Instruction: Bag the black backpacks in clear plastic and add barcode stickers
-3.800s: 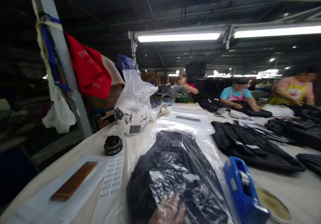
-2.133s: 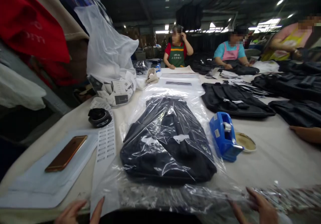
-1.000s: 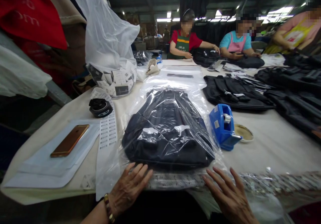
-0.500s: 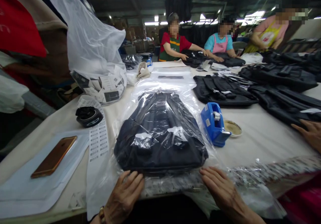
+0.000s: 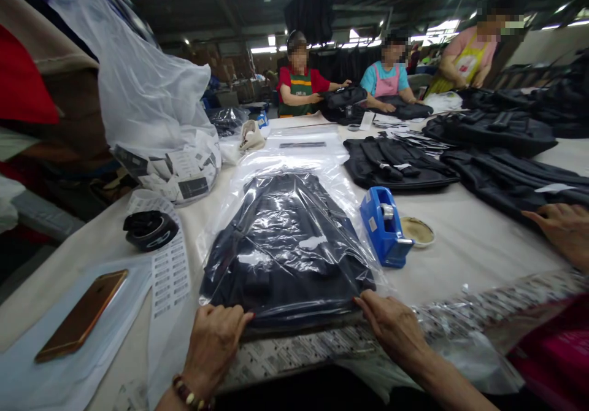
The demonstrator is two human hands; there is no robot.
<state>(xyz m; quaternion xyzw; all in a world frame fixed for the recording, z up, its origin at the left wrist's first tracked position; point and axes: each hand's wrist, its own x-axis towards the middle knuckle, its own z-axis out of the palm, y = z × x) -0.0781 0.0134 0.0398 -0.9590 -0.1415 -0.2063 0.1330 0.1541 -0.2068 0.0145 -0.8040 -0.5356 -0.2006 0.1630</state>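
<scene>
A black backpack (image 5: 280,264) lies flat in a clear plastic bag (image 5: 317,199) in front of me, its straps facing up. My left hand (image 5: 216,340) pinches the plastic at the near left corner, fingers curled and thumb toward the pack. At the near right corner my right hand (image 5: 393,325) pinches the plastic too, its thumb and forefinger pressed at the edge. A blue tape dispenser (image 5: 385,227) stands just right of the bag. Left of it lies a strip of barcode labels (image 5: 170,270).
A phone (image 5: 83,316) rests on pale plastic sheets at left, near a black roll (image 5: 151,230). Behind stands a clear bag of tags (image 5: 179,165). More black backpacks (image 5: 400,162) lie to the right, where another person's hand (image 5: 565,227) reaches in. Three people work across the table.
My hands have gone from lying on the near edge with fingers extended to gripping the plastic at both corners. The plastic over the backpack looks tighter. The view has shifted slightly right.
</scene>
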